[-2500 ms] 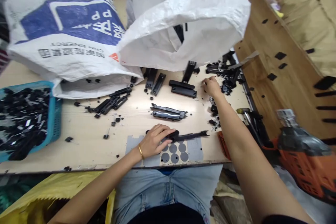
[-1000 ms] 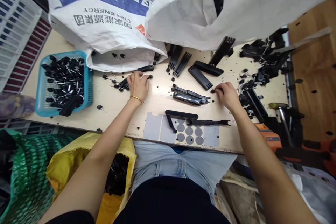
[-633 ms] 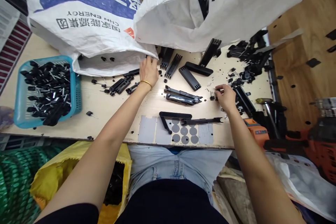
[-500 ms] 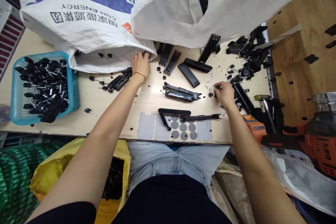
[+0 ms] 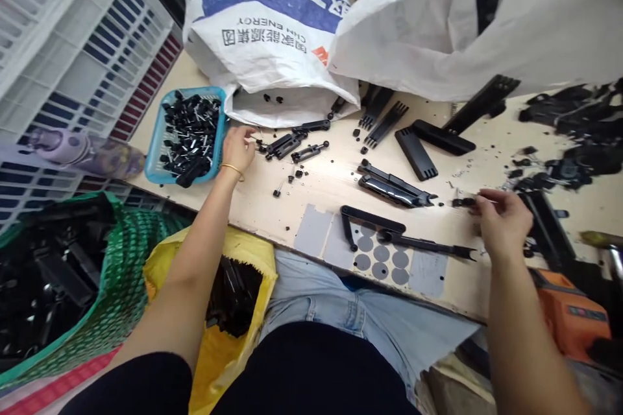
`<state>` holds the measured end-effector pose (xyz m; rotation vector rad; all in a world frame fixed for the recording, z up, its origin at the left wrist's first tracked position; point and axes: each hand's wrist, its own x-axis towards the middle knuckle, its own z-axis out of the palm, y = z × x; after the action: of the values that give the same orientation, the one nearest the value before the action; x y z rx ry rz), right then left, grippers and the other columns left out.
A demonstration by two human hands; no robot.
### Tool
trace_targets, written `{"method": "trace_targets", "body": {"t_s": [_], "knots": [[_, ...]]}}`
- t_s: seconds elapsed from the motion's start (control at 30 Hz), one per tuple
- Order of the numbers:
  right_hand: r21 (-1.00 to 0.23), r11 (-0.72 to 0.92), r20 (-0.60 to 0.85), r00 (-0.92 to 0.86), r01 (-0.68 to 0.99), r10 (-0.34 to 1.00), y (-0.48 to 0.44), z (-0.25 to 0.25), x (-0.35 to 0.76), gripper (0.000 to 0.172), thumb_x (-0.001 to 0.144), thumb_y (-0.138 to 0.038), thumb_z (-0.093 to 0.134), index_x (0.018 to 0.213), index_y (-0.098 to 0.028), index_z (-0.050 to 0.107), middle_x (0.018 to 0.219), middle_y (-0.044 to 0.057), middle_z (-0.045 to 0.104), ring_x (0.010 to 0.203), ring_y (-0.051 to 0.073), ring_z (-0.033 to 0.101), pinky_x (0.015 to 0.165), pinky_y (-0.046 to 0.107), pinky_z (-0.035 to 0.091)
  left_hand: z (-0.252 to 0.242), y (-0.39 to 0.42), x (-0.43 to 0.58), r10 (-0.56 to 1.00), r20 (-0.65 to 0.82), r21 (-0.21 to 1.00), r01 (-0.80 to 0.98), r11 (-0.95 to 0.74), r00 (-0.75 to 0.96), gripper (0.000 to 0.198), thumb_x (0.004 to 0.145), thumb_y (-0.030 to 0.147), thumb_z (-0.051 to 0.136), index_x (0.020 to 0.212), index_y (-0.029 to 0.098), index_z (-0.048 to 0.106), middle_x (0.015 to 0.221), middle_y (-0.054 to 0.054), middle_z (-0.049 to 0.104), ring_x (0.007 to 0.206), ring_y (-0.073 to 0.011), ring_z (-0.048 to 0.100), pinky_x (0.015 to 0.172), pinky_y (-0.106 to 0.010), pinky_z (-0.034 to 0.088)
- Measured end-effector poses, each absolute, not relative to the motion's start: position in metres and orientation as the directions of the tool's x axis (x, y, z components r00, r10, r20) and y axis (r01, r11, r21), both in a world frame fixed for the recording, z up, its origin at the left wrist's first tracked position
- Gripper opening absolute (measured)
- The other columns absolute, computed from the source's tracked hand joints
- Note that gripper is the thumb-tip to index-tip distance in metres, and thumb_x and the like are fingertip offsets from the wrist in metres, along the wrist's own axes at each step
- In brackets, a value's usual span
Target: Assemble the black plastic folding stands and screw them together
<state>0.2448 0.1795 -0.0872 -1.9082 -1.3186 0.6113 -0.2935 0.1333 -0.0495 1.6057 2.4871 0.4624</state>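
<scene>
Head camera view: a small black part (image 5: 469,202) is pinched in the grip of the person's right hand (image 5: 503,224), well to the right of the blue basket (image 5: 152,159). Just beside the basket's right wall is the left hand (image 5: 238,150), fingers loosely bent; whether its grip has anything cannot be told. Black-capped metal pins (image 5: 192,133) fill the basket. Rightward from it along the table (image 5: 260,207) lie jointed black pieces (image 5: 285,146), then, farther off, a hinged black arm (image 5: 374,219) and slotted black bars (image 5: 416,152). Behind the basket and to its right, a printed white sack (image 5: 272,65) lies open-mouthed. Nearer the wearer than the basket, a yellow bag (image 5: 256,249) gapes open.
</scene>
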Motion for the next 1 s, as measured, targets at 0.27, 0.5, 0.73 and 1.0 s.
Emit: {"method": "trace_targets", "body": {"t_s": [0.27,0.5,0.73,1.0], "knots": [[-0.703,-0.177,0.126,0.366,0.689,0.922,0.148,-0.057,0.256,0.025,0.076,-0.019,0.048,0.099,-0.018,0.057,0.095,0.007,0.067,0.078,0.018,0.066,0.073,0.034,0.055,-0.066,0.118,-0.283,0.95,0.023,0.255,0.92,0.296,-0.312,0.045,0.072,0.034,0.049,0.116,0.038,0.054,0.101,0.003,0.066,0.108,-0.0292,0.056,0.097,-0.051,0.045],[-0.487,-0.001,0.129,0.073,0.873,0.989,0.129,-0.056,0.247,0.024,0.078,-0.014,0.047,0.096,-0.018,0.063,0.099,0.01,0.065,0.089,0.022,0.061,0.085,0.038,0.051,-0.045,0.101,-0.251,0.919,-0.053,0.178,0.902,0.394,-0.391,0.051,0.075,0.05,0.038,0.124,0.062,0.043,0.133,0.017,0.052,0.116,-0.0375,0.054,0.09,-0.061,0.045],[-0.512,0.005,0.093,0.05,0.859,0.994,0.156,-0.063,0.224,0.013,0.079,-0.016,0.056,0.09,-0.018,0.062,0.099,0.011,0.063,0.095,0.026,0.06,0.09,0.045,0.049,-0.052,0.107,-0.274,0.95,-0.015,0.18,0.934,0.309,-0.312,0.032,0.077,0.049,0.045,0.104,0.042,0.062,0.097,0.0,0.065,0.106,-0.0328,0.057,0.091,-0.059,0.048],[-0.983,-0.134,-0.14,-0.037,0.122,0.99,0.07,-0.035,0.172,0.027,0.081,-0.042,0.065,0.096,-0.022,0.055,0.091,0.002,0.065,0.073,0.013,0.066,0.071,0.032,0.058,-0.025,0.07,-0.232,0.926,0.309,0.405,0.911,0.077,-0.216,0.025,0.081,0.036,0.058,0.102,0.032,0.069,0.093,-0.006,0.062,0.089,-0.0242,0.062,0.081,-0.044,0.056]]}}
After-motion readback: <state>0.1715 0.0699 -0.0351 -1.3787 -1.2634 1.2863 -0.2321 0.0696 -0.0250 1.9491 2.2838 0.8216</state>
